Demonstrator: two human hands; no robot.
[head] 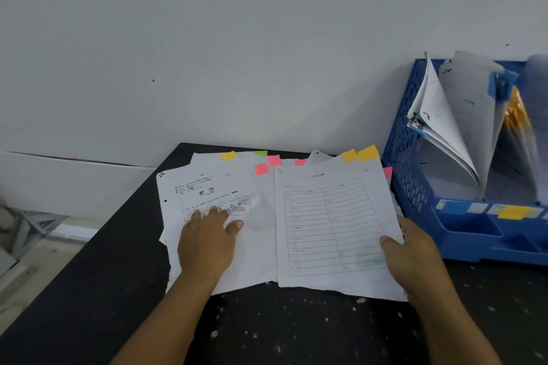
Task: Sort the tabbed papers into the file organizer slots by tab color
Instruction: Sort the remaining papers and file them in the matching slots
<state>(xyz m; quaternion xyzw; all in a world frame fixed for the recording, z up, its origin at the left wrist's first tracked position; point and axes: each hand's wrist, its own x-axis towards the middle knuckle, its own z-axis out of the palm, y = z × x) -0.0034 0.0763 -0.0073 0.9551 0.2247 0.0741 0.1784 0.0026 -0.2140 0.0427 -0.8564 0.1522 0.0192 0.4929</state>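
A loose spread of white papers (255, 246) with pink, orange and green tabs along the far edges lies on the black table. My left hand (207, 241) presses flat on the left sheets, fingers apart. My right hand (412, 255) pinches the right edge of a sheet printed with a table (329, 225), which carries an orange tab (367, 153); its thumb is on top. The blue file organizer (415, 187) stands at the right, with bent papers (456, 124) in its slots, one with a blue tab and some with orange tabs.
The black table (296, 329) is speckled with white bits and ends at the left, where the floor drops away. A grey-white wall (237, 53) stands right behind the papers and the organizer. Colour labels (510, 212) run along the organizer's front.
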